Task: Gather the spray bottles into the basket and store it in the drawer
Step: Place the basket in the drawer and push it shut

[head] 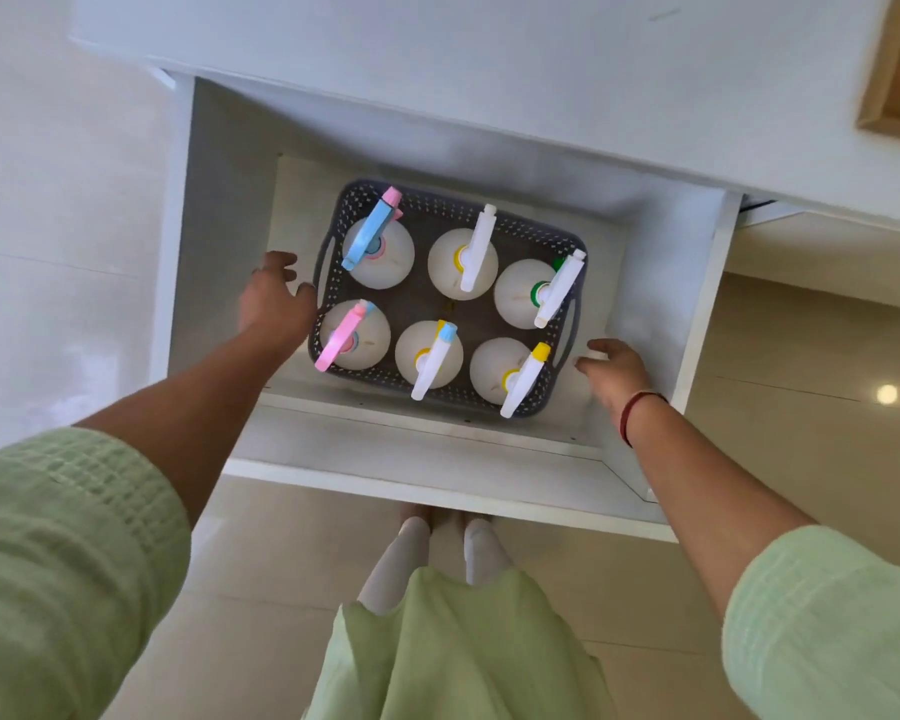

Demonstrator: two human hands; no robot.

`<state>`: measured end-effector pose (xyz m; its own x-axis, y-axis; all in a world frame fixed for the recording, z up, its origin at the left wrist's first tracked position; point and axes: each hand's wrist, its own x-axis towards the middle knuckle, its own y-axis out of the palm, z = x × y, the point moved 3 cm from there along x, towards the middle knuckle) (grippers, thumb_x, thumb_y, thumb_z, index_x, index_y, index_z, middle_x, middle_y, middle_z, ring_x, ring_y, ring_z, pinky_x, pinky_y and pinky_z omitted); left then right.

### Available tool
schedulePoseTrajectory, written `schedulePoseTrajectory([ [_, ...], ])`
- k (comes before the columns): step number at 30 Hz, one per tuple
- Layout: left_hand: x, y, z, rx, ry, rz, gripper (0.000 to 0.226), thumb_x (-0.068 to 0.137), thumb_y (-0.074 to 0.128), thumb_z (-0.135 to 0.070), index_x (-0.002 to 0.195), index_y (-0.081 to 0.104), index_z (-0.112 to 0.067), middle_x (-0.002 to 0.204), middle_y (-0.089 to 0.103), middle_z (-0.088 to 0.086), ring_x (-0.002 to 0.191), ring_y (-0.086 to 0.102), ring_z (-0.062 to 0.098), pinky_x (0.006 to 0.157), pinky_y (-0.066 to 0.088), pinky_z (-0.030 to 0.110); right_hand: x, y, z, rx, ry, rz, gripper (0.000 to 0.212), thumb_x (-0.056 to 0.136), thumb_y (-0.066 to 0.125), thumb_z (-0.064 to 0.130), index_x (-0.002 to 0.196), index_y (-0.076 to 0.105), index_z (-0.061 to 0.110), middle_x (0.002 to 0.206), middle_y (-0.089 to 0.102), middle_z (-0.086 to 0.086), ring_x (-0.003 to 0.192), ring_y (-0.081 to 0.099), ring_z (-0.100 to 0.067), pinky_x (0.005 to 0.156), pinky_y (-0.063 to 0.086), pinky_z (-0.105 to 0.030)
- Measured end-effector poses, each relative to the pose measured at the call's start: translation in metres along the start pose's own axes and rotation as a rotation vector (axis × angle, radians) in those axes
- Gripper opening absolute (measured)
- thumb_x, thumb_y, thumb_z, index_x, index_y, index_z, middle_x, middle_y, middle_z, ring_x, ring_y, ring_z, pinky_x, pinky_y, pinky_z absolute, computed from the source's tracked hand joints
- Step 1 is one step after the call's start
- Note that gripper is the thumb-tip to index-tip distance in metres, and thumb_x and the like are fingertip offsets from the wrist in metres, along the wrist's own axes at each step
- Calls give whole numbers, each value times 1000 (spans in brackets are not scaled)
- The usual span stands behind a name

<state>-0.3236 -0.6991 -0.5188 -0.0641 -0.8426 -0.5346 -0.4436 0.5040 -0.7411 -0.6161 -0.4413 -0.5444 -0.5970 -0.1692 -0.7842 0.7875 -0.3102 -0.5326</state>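
Observation:
A dark grey perforated basket (pixel 536 228) rests on the floor of the open white drawer (pixel 437 485). Several white spray bottles stand upright in it, in two rows, with blue, pink, white, green and yellow heads, among them a blue-headed one (pixel 370 236) at the far left. My left hand (pixel 274 298) is beside the basket's left handle, fingers spread, just touching or very near it. My right hand (pixel 617 374) sits by the right handle, fingers loosely curled and apart from the handle. Neither hand holds anything.
The white countertop (pixel 489 70) overhangs the back of the drawer. A wooden frame (pixel 894 75) lies on it at the top right. My feet (pixel 448 532) stand on the glossy tiled floor just in front of the drawer's front panel.

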Motion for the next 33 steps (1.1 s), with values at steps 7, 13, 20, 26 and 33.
schedulePoseTrajectory([
  [7, -53, -24, -5, 35, 118, 22, 46, 88, 55, -16, 133, 44, -11, 133, 51, 16, 123, 48, 33, 102, 38, 42, -67, -32, 1, 73, -82, -26, 28, 89, 59, 16, 117, 61, 13, 131, 58, -6, 105, 53, -16, 87, 35, -22],
  [13, -100, -45, -5, 171, 384, -49, 33, 92, 51, -19, 123, 51, -11, 127, 55, 15, 121, 48, 34, 99, 40, 44, -118, -31, -2, -72, -296, 100, 39, 85, 61, 47, 113, 62, 20, 124, 57, 1, 114, 51, -13, 91, 34, -24],
  [20, -181, -39, 17, 320, 585, 106, 32, 97, 43, -31, 121, 54, -14, 132, 53, 13, 135, 37, 28, 106, 31, 43, -167, -32, -56, -654, -594, 266, 55, 74, 74, 45, 121, 60, 19, 123, 55, -3, 117, 50, -23, 102, 42, -36],
  [26, -229, 4, 47, 683, 591, 309, 61, 95, 43, -40, 147, 20, -20, 156, 22, 5, 149, 7, 25, 119, 0, 49, -183, -25, -84, -704, -626, 10, 36, 88, 63, 20, 123, 61, 12, 121, 63, -11, 110, 57, -36, 95, 45, -41],
  [33, -226, 27, 43, 890, 450, 320, 88, 92, 43, -43, 146, -24, -24, 155, -28, 12, 141, -29, 35, 107, -21, 59, -187, -21, -80, -696, -646, -126, 25, 89, 60, 18, 113, 66, 10, 109, 69, -12, 97, 62, -38, 87, 49, -42],
])
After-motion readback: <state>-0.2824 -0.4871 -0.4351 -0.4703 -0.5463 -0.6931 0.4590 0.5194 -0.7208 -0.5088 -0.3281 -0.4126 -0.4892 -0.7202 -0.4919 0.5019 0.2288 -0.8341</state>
